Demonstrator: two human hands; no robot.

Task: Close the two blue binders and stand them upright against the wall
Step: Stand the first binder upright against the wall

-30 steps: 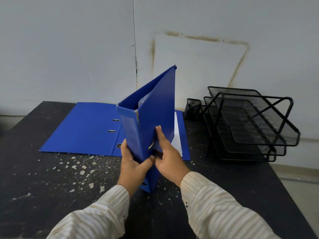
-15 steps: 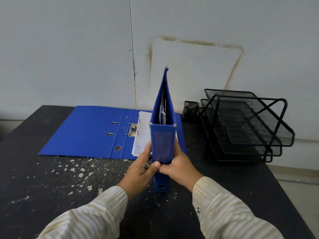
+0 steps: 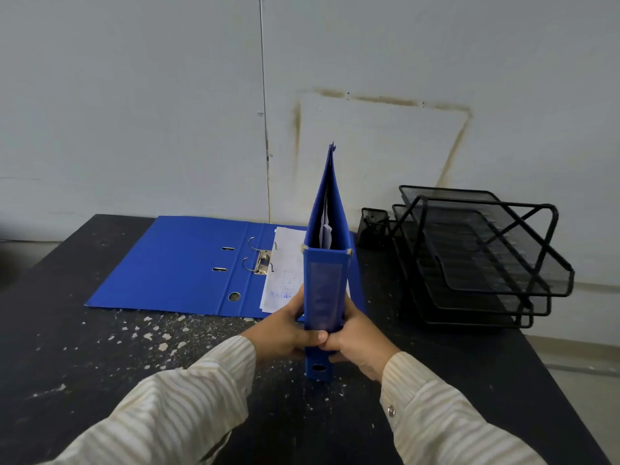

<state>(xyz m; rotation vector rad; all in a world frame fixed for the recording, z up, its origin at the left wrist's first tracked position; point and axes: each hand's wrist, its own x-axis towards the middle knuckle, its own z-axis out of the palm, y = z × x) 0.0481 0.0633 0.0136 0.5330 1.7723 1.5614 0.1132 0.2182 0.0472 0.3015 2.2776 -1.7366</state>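
Blue binder (image 3: 326, 283) stands upright, spine clamped between fingers (image 3: 297, 305) of left hand (image 3: 285, 332) and right hand (image 3: 360, 342).

A pale grey panelled wall (image 3: 134, 112) rises well beyond both hands. A vertical seam (image 3: 265, 129) runs up it ahead of the left hand (image 3: 285, 333), and a brownish rectangular stain outline (image 3: 385, 100) shows ahead of the right hand (image 3: 359, 344). Beneath them spreads a black tabletop (image 3: 84, 380), speckled with pale paint flakes (image 3: 147, 330) left of the left hand. Right of the right hand stands a black wire-mesh stacked letter tray (image 3: 486, 256), with a small black mesh cup (image 3: 372, 226) just beside it, near the wall.
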